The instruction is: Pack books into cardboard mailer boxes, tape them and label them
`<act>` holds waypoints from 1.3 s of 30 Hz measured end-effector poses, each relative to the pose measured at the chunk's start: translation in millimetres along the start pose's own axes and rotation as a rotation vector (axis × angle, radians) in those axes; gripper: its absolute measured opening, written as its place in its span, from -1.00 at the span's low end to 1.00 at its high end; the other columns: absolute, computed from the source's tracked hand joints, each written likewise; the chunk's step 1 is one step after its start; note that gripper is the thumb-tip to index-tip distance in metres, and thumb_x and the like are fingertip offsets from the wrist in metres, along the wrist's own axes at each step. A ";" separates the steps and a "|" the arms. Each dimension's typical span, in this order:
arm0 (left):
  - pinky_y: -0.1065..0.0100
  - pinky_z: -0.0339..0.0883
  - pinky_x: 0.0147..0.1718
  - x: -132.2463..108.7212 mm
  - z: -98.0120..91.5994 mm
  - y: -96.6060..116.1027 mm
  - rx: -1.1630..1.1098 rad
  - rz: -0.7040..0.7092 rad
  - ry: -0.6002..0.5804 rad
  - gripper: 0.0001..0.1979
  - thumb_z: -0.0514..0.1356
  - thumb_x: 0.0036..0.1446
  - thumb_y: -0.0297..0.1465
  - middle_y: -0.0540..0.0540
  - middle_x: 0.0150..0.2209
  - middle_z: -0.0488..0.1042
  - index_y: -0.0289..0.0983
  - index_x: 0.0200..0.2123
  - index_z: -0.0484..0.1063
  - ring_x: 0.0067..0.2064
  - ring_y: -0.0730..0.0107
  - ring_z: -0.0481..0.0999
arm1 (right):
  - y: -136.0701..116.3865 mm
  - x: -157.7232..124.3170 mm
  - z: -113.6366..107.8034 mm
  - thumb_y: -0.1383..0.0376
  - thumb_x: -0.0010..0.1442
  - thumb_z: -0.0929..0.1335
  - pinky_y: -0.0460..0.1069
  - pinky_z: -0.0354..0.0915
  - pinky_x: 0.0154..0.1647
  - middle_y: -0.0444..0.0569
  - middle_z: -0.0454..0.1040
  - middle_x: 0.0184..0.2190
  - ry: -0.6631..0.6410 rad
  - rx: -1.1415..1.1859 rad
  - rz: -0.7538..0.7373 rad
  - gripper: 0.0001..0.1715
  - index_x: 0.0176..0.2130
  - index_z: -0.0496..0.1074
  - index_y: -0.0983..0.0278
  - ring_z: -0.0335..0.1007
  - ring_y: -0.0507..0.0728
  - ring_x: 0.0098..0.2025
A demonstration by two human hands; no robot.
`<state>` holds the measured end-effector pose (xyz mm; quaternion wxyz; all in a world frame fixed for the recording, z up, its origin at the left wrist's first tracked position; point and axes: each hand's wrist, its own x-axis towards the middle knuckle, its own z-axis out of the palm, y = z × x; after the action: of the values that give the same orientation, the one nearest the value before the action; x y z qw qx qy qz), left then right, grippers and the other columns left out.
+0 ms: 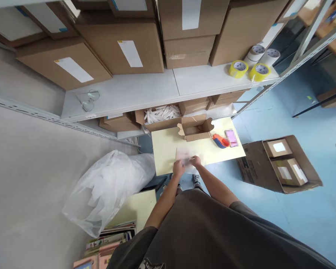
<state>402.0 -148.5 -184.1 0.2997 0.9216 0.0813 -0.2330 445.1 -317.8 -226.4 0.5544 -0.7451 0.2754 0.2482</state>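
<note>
Near the front edge of the pale yellow table [165, 144], both hands are closed on a thin, see-through, pinkish sheet or bag [182, 152], blurred so its kind is unclear. My left hand [179, 168] pinches its near left part. At its right side is my right hand [195, 161], fingers pressed together on the same piece. Beyond them stands an open cardboard box [196, 136] with its flaps up. To its right lie a red and blue tape dispenser [220, 141] and a purple item [231, 138], which is pixelated.
A metal shelf [145, 89] behind the table bears cartons, tape rolls [259, 72] and glasses [90, 100]. Below it, a box holds white strips [164, 113]. A large plastic bag [114, 179] sits at left; an open carton [257, 168] stands on the floor at right.
</note>
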 end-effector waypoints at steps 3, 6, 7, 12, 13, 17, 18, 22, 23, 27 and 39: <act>0.30 0.34 0.17 9.3 -10.9 -9.4 0.038 -0.218 0.037 -0.55 0.29 0.29 -0.37 -0.33 0.23 0.55 -0.27 0.24 0.50 0.25 0.08 0.53 | 7.3 -2.3 -10.3 0.36 -0.09 0.49 0.08 0.45 -0.01 0.12 0.66 -0.29 0.107 -0.143 0.078 -0.76 -0.30 0.56 0.21 0.62 0.36 -0.02; 0.33 0.38 0.03 20.0 -14.4 -10.3 -0.011 -0.333 0.005 -0.55 0.34 0.29 -0.26 -0.34 0.16 0.59 -0.28 0.19 0.51 0.20 0.06 0.59 | 13.8 -14.7 -16.0 0.34 0.03 0.47 0.10 0.44 0.12 0.13 0.69 -0.19 0.158 -0.214 0.050 -0.71 -0.18 0.61 0.22 0.60 0.34 0.07; 0.33 0.38 -0.01 23.1 -13.8 -9.3 -0.031 -0.360 0.001 -0.58 0.34 0.29 -0.24 -0.33 0.12 0.62 -0.28 0.15 0.52 0.17 0.06 0.60 | 15.4 -19.5 -14.5 0.33 0.08 0.46 0.10 0.44 0.15 0.11 0.70 -0.15 0.142 -0.221 0.002 -0.69 -0.12 0.62 0.21 0.60 0.32 0.08; 0.34 0.37 -0.10 29.2 -5.2 -3.6 -0.061 -0.412 0.024 -0.62 0.43 0.20 -0.30 -0.30 0.02 0.62 -0.26 0.02 0.46 0.10 0.06 0.61 | 18.4 -33.4 11.8 0.34 0.13 0.45 0.14 0.38 0.31 0.00 0.67 0.08 -0.062 -0.211 -0.183 -0.59 0.00 0.63 0.13 0.54 0.29 0.21; 0.34 0.36 -0.09 29.1 -3.5 -3.1 -0.065 -0.408 0.030 -0.61 0.43 0.20 -0.33 -0.31 0.02 0.61 -0.28 0.03 0.43 0.11 0.06 0.59 | 18.6 -33.8 16.8 0.36 0.10 0.45 0.15 0.35 0.34 -0.01 0.66 0.09 -0.067 -0.230 -0.171 -0.57 -0.01 0.63 0.13 0.53 0.30 0.23; 0.32 0.36 -0.12 30.3 -0.8 -4.8 -0.110 -0.401 -0.002 -0.63 0.45 0.17 -0.35 -0.32 -0.07 0.61 -0.32 -0.03 0.44 0.09 0.01 0.59 | 21.4 -31.5 26.0 0.38 0.06 0.43 0.16 0.34 0.35 -0.04 0.66 0.08 -0.035 -0.221 -0.110 -0.61 -0.09 0.62 0.14 0.52 0.28 0.21; 0.32 0.37 -0.15 31.0 -1.0 -6.2 -0.124 -0.401 -0.019 -0.66 0.45 0.16 -0.33 -0.31 -0.10 0.63 -0.31 -0.08 0.47 0.04 0.02 0.61 | 22.4 -30.6 26.4 0.37 0.05 0.43 0.16 0.35 0.34 -0.04 0.66 0.06 -0.027 -0.179 -0.086 -0.61 -0.09 0.62 0.14 0.52 0.27 0.20; 0.37 0.33 -0.30 30.1 -4.9 -15.9 -0.186 -0.396 -0.049 -0.81 0.39 0.20 -0.27 -0.20 -0.20 0.67 -0.24 -0.23 0.51 -0.14 0.15 0.67 | 24.0 -28.5 27.4 0.29 0.07 0.43 0.15 0.42 0.22 0.00 0.67 0.02 -0.007 -0.019 -0.007 -0.55 -0.01 0.61 0.16 0.55 0.26 0.14; 0.39 0.32 -0.31 28.4 -6.8 -19.1 -0.203 -0.389 -0.042 -0.82 0.38 0.21 -0.26 -0.17 -0.21 0.67 -0.22 -0.23 0.52 -0.16 0.18 0.66 | 23.2 -28.5 28.5 0.26 0.08 0.42 0.14 0.44 0.17 0.02 0.67 0.02 -0.012 0.003 -0.003 -0.55 0.00 0.61 0.17 0.57 0.26 0.11; 0.40 0.31 -0.28 18.1 -19.6 -29.5 -0.261 -0.302 0.006 -0.84 0.40 0.19 -0.30 -0.10 -0.23 0.67 -0.21 -0.23 0.52 -0.20 0.27 0.64 | 12.8 -28.5 38.2 0.14 0.14 0.42 0.06 0.48 -0.01 0.11 0.68 -0.03 -0.062 0.101 0.002 -0.55 0.00 0.60 0.24 0.60 0.23 -0.01; 0.26 0.34 -0.13 3.0 -20.0 18.6 0.009 -0.100 0.025 -0.81 0.26 0.31 -0.38 -0.25 -0.04 0.62 -0.19 -0.02 0.43 -0.02 0.06 0.63 | -9.6 -28.5 39.6 0.02 0.22 0.37 0.04 0.49 -0.06 0.09 0.65 -0.26 -0.098 0.304 0.081 -0.64 -0.27 0.52 0.26 0.60 0.19 -0.15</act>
<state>417.6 -151.7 -161.7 0.2824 0.9205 0.1301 -0.2366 428.6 -273.5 -210.9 0.6631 -0.6278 0.3123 0.2618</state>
